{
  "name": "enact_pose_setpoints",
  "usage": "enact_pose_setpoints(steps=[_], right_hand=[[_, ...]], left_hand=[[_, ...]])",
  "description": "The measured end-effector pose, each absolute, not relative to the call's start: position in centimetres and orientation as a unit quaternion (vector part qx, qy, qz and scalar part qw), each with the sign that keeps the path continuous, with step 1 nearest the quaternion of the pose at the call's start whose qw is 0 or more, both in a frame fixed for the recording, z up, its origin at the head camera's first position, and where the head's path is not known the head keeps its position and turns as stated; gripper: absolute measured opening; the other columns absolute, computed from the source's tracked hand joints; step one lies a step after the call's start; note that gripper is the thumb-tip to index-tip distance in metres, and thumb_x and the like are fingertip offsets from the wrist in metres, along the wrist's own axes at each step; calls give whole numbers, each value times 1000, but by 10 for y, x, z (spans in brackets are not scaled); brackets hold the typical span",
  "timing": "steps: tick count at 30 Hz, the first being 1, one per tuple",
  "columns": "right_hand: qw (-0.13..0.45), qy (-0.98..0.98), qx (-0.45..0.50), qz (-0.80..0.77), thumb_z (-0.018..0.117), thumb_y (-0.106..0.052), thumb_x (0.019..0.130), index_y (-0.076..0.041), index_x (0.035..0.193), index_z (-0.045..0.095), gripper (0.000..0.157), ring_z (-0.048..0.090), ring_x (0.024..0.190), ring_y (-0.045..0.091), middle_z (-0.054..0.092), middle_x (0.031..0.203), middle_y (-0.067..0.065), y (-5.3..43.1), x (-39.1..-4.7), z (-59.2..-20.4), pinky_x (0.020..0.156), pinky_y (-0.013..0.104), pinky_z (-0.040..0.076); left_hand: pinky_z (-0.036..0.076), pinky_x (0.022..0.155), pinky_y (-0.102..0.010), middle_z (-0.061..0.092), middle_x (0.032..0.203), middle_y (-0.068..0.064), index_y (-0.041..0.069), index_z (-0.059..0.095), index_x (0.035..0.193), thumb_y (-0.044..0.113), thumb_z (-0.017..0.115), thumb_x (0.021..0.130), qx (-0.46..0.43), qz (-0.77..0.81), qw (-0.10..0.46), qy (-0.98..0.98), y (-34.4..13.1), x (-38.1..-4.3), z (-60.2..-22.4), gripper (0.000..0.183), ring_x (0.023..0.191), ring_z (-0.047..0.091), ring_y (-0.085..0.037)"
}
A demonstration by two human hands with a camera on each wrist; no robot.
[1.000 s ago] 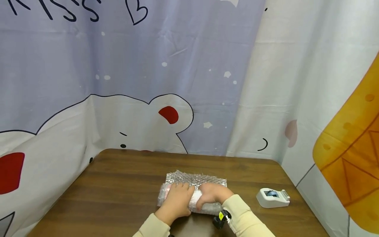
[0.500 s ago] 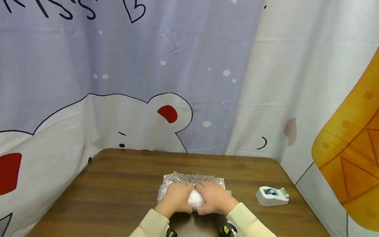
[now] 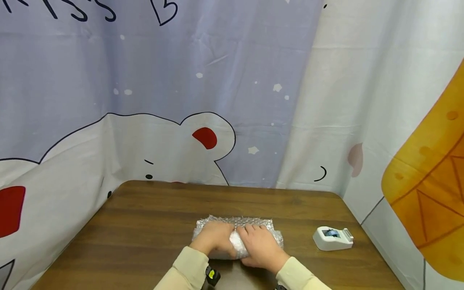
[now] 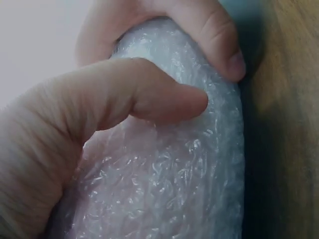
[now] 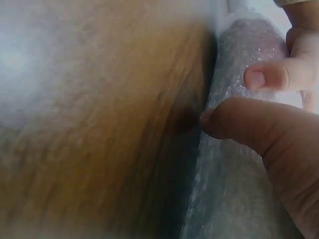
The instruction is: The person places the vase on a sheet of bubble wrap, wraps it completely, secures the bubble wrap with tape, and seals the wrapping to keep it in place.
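A roll of bubble wrap [image 3: 237,243] lies crosswise near the middle of the table in the head view, something pale pink showing through its layers. My left hand [image 3: 217,237] grips its left part, with the thumb [image 4: 169,102] on the near side. Close beside it, my right hand [image 3: 262,247] curls over the right part, fingers reaching across the top. In the right wrist view the right thumb [image 5: 239,119] presses the roll's side near the table. A loose flap of the bubble wrap [image 3: 250,221] extends beyond the roll on its far side.
A white tape dispenser [image 3: 332,238] stands on the wooden table [image 3: 152,225] to the right of the hands. Behind the table hangs a printed curtain [image 3: 253,100].
The right hand has gone from thumb towards me to fingers laid over the roll's top. The left hand has turned its wrist. The flap's far edge has drawn nearer and less of it shows.
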State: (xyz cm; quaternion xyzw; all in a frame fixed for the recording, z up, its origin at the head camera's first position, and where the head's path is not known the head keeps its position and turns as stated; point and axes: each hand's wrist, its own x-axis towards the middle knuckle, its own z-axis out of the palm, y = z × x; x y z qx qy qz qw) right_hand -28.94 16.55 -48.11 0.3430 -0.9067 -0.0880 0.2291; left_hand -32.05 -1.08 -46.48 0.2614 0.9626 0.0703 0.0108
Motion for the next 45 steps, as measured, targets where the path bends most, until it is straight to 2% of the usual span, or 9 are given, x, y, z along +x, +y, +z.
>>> enact_pose_setpoints(steps=[4, 9, 15, 22, 26, 30, 34, 40, 45], right_hand=[[221, -912, 334, -82, 73, -55, 47, -12, 114, 52, 82, 57, 81, 22, 56, 91, 2, 165, -293, -480, 66, 40, 47], [179, -926, 327, -60, 73, -52, 47, -12, 104, 56, 72, 57, 77, 20, 57, 86, 0, 164, -299, -474, 65, 37, 49], [40, -954, 299, 0, 72, -47, 48, -21, 88, 54, 51, 48, 56, 10, 50, 68, -11, 164, -317, -462, 47, 31, 40], [-149, -940, 283, 116, 74, -41, 49, -23, 89, 57, 47, 53, 64, 8, 55, 74, -12, 164, -339, -453, 57, 26, 44], [-196, -924, 281, 169, 75, -37, 49, -22, 86, 59, 43, 55, 67, 8, 58, 75, -10, 165, -340, -452, 60, 25, 45], [-159, -932, 288, 155, 76, -41, 48, -24, 88, 58, 46, 53, 65, 7, 56, 74, -12, 166, -335, -452, 58, 25, 44], [-82, -942, 307, 106, 75, -50, 49, -26, 94, 59, 53, 52, 69, 7, 55, 78, -14, 167, -330, -454, 57, 26, 43], [32, -925, 374, 63, 72, -54, 55, -27, 106, 60, 58, 51, 78, 5, 54, 93, -14, 174, -320, -457, 62, 25, 44], [115, -917, 382, 3, 76, -59, 49, -23, 112, 56, 75, 53, 86, 13, 56, 98, -8, 178, -306, -464, 72, 36, 44]], left_hand=[[44, 77, -46, 62, 99, 3, 21, 58, 111, 50, 78, 49, 264, 71, -15, 962, -11, -314, -464, 71, 89, 58, -21], [30, 93, -60, 52, 122, -4, 21, 51, 123, 55, 80, 51, 268, 53, -51, 961, -11, -307, -465, 84, 114, 46, -30], [28, 94, -60, 49, 115, -4, 21, 51, 124, 59, 83, 40, 282, 15, -91, 955, -12, -306, -470, 98, 112, 44, -30], [27, 94, -61, 51, 109, -2, 24, 52, 119, 54, 86, 38, 289, 15, -140, 947, -14, -310, -479, 93, 107, 47, -29], [39, 87, -51, 55, 100, 1, 24, 54, 113, 52, 86, 41, 304, 4, -153, 940, -14, -312, -480, 83, 93, 54, -25], [46, 70, -39, 56, 87, 5, 23, 57, 102, 48, 85, 42, 315, 8, -165, 934, -15, -315, -478, 71, 76, 55, -20], [45, 63, -36, 56, 81, 6, 21, 58, 97, 48, 83, 41, 314, 6, -153, 937, -17, -318, -477, 67, 70, 55, -19], [46, 59, -34, 58, 77, 8, 23, 58, 88, 54, 81, 38, 308, 11, -102, 946, -16, -319, -472, 63, 67, 56, -16], [44, 57, -34, 57, 71, 11, 25, 58, 85, 54, 80, 38, 294, 44, -24, 954, -16, -319, -464, 59, 63, 54, -13]])
